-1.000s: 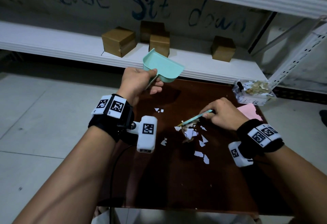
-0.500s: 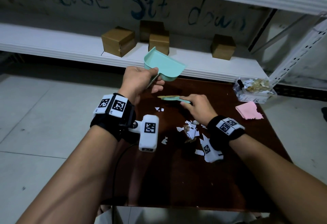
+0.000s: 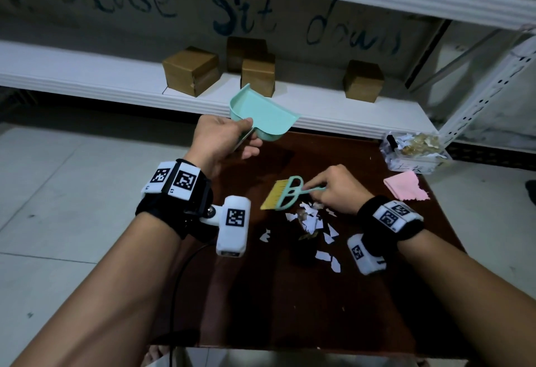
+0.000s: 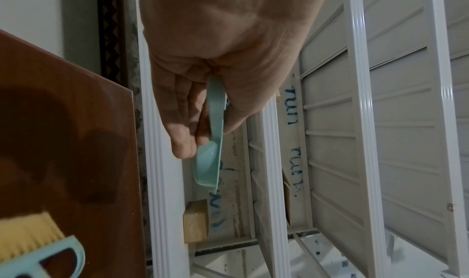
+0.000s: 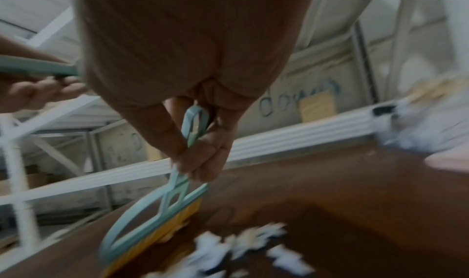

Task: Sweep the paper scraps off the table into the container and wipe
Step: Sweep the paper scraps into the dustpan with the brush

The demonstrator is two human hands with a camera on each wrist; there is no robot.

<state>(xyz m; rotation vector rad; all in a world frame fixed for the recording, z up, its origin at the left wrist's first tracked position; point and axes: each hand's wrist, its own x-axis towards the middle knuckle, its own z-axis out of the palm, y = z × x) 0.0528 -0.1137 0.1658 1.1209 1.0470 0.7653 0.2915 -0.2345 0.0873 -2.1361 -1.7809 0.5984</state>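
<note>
White paper scraps (image 3: 310, 221) lie in a loose pile in the middle of the dark brown table (image 3: 319, 308); they show blurred as paper scraps (image 5: 243, 248) in the right wrist view. My right hand (image 3: 333, 189) pinches the thin handle of a mint brush (image 3: 285, 197) with yellow bristles, its head lying just left of the pile. My left hand (image 3: 220, 140) grips the handle of a mint dustpan (image 3: 261, 115), raised above the table's far left corner. From the left wrist the dustpan (image 4: 210, 152) is seen edge-on.
A clear plastic container (image 3: 412, 152) holding paper scraps stands at the table's far right corner, with a pink cloth (image 3: 406, 185) next to it. Several cardboard boxes (image 3: 191, 72) sit on the white shelf (image 3: 87, 82) behind the table. Tiled floor lies to the left.
My right hand swung the brush from the pile to the far left side, then came back toward the pile with the brush head laid flat. The dustpan hand barely moved.
</note>
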